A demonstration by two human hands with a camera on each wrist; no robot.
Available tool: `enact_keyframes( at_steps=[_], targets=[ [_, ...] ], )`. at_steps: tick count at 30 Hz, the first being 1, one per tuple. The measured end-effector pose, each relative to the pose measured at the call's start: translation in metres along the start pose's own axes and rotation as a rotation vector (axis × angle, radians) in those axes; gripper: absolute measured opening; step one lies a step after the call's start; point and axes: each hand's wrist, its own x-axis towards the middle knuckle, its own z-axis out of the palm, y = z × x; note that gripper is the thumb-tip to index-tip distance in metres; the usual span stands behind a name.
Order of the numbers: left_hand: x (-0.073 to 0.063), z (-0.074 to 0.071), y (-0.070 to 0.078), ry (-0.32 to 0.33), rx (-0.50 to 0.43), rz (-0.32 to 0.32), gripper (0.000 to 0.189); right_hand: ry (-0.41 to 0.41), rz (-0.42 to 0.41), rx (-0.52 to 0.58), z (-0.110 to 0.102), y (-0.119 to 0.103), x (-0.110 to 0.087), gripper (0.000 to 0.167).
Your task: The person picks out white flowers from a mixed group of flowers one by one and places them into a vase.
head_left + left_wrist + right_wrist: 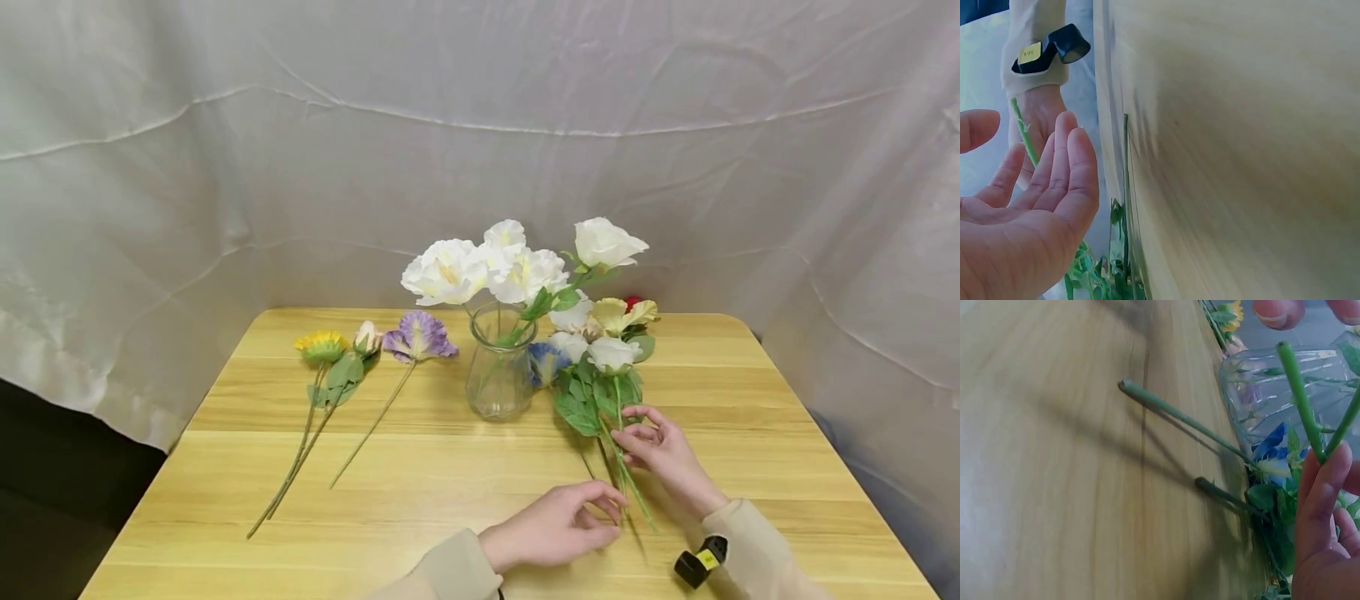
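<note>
My right hand (666, 457) pinches green stems (1300, 403) between thumb and fingers, a little above the table. The stems lead up to a white rose (615, 355) with green leaves. Close to the lower stem ends, my left hand (557, 523) hovers with its fingers loosely bent and nothing gripped; its palm shows in the left wrist view. Beneath the held stems lie more flowers, including a blue flower (547, 363) and a pale yellow one (611, 317). A clear glass vase (497, 387) stands left of them, holding white flowers (450, 273) and a white rose (606, 242).
On the left of the wooden table (420, 533) lie a yellow flower (322, 347), a pale pink bud (367, 337) and a purple flower (420, 335). Grey curtains (480, 167) surround the table's back and sides. A black camera (701, 562) is strapped to my right wrist.
</note>
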Motion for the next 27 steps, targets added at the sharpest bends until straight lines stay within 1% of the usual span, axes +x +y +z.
enact_keyframes(
  at_steps=[6, 12, 15, 20, 23, 27],
  targets=[
    [0.003, 0.005, 0.002, -0.014, 0.025, 0.005, 0.038, -0.029, -0.023, 0.025, -0.004, 0.001, 0.000, 0.034],
    [0.007, 0.008, 0.002, -0.021, 0.054, 0.009, 0.039, -0.015, -0.024, 0.040, -0.003, 0.001, 0.000, 0.034],
    [0.009, 0.010, 0.003, -0.017, 0.052, 0.028, 0.037, -0.004, -0.029, 0.042, -0.001, 0.001, 0.000, 0.035],
    [0.013, 0.012, 0.009, -0.021, 0.068, 0.061, 0.038, -0.002, -0.029, 0.034, -0.001, -0.001, 0.000, 0.036],
    [0.015, 0.014, 0.012, -0.028, 0.082, 0.045, 0.038, -0.001, -0.032, 0.028, 0.000, 0.000, 0.001, 0.036],
    [0.014, 0.015, 0.013, -0.026, 0.074, 0.021, 0.036, 0.004, -0.039, 0.017, 0.001, 0.000, 0.001, 0.037]
  ],
)
